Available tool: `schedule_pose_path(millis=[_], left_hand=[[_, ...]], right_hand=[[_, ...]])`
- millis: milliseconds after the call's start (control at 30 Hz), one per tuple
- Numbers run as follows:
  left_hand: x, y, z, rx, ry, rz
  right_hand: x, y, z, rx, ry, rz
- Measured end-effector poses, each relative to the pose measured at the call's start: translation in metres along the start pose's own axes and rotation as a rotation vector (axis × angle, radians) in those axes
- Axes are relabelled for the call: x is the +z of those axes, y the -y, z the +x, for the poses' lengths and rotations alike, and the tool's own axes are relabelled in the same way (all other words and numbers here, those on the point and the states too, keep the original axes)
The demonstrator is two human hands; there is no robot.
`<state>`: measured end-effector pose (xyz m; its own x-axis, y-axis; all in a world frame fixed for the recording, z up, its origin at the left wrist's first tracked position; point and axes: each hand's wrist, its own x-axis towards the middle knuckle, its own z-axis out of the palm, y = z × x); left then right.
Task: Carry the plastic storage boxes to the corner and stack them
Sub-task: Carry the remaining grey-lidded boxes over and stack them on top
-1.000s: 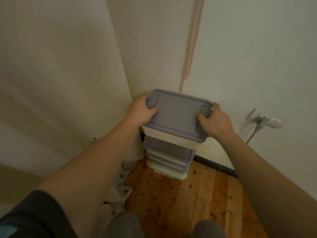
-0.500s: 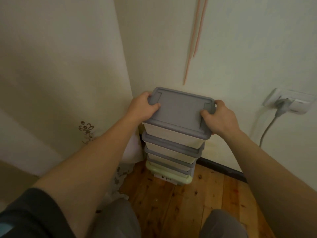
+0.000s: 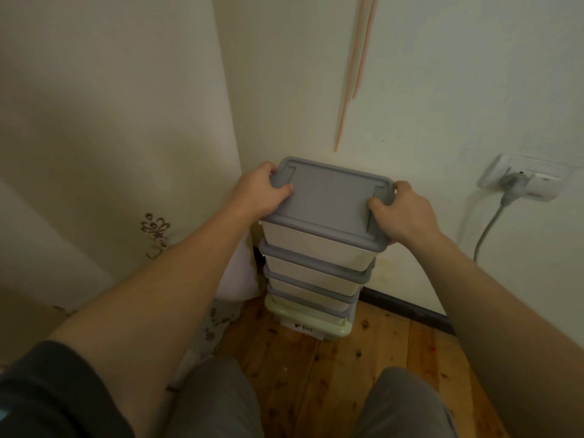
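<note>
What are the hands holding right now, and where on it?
Both hold the top storage box by the short ends of its grey lid: left hand and right hand, thumbs on top.

Wall socket (image 3: 524, 181) with a grey plug (image 3: 509, 184) and hanging cable (image 3: 488, 229) on the right wall, two pink strips (image 3: 355, 67) above the corner, embroidered cream curtain (image 3: 110, 137) at left, dark skirting board (image 3: 407, 308), wooden plank floor (image 3: 319, 368), possibly scuffed.

A single wide-angle view is given from head height, aimed forward and down into a room corner. The stack of boxes (image 3: 313, 279) is seen close, at arm's reach, with knees at the bottom edge.
</note>
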<state>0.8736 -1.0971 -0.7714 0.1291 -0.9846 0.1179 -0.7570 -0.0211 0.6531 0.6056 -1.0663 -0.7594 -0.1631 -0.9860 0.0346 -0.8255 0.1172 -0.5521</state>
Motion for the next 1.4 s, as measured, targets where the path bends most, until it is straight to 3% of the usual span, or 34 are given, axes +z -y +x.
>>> schedule_pose_path(millis=[900, 1400], left_hand=[[-0.004, -0.005, -0.001, 0.032, 0.048, 0.090], [0.000, 0.003, -0.010, 0.042, -0.008, 0.076]], right_hand=[[-0.005, 0.004, -0.026, -0.040, 0.077, -0.089], [-0.010, 0.002, -0.013, -0.064, 0.080, -0.097]])
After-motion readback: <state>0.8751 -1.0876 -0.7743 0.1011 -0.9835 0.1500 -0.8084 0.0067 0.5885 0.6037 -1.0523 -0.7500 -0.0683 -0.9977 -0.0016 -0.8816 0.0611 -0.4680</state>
